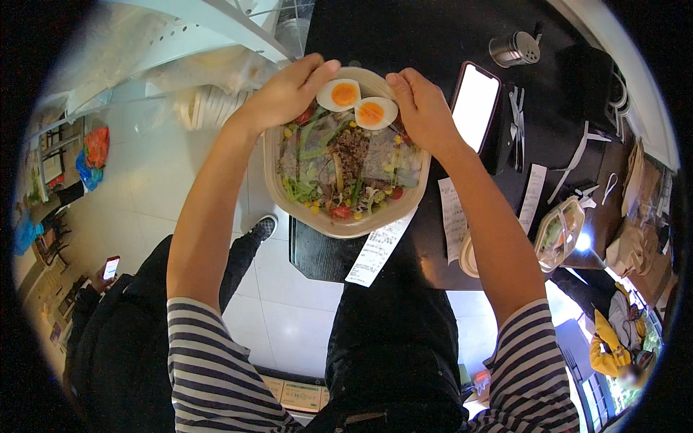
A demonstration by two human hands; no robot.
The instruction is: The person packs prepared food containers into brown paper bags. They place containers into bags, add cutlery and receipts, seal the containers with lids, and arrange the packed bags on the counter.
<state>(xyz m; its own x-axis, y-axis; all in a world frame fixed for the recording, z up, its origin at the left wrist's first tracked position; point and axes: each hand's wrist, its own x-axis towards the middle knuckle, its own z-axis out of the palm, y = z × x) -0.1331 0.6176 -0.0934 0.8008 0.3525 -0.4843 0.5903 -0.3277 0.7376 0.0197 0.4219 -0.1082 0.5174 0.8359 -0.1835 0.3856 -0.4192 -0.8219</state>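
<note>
Both my hands hold a large takeaway salad bowl (346,230) by its far rim, above the corner of a black table (319,260). My left hand (303,84) grips the rim at the upper left, my right hand (414,103) at the upper right. Under what looks like a clear lid lie two egg halves (358,103), minced topping, green leaves, corn and tomato pieces. A printed paper slip (379,251) hangs below the bowl over the table's edge. Right of my right hand lies a phone with a lit white screen (476,105).
Metal scissors (518,127) and a metal shaker (514,48) are at the upper right. More slips (533,197), a smaller lidded salad container (560,233) and paper bags (631,246) lie right. A person in dark clothing (124,335) is close on the left, holding a phone (111,267).
</note>
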